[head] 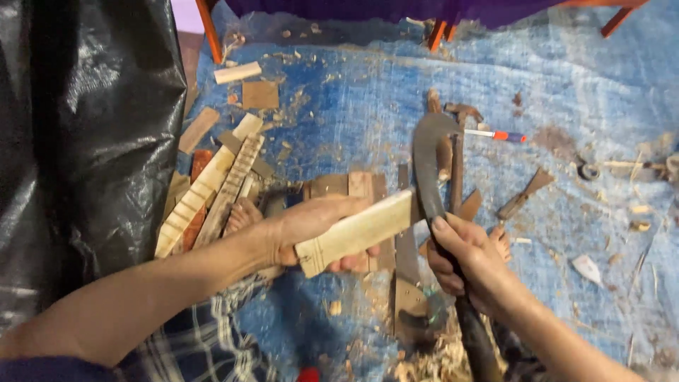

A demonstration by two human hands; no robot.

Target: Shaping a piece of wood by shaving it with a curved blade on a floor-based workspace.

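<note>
My left hand [308, 228] grips a pale flat wooden block [357, 232] and holds it slanted above the blue tarp [353, 99]. My right hand [467, 263] is closed round the dark handle of a curved-bladed chopping knife [428, 166]. The blade's inner edge rests against the block's right end. My bare feet show partly beside each hand. A stack of flat wooden boards [353, 185] lies just behind the block.
Notched pale wood strips [212, 185] and offcuts lie at the left by a black plastic sheet [85, 141]. A hammer [458, 155], an orange-handled screwdriver [498, 135] and wood scraps lie to the right. Shavings [424, 364] pile near the bottom. Orange furniture legs [209, 28] stand at the back.
</note>
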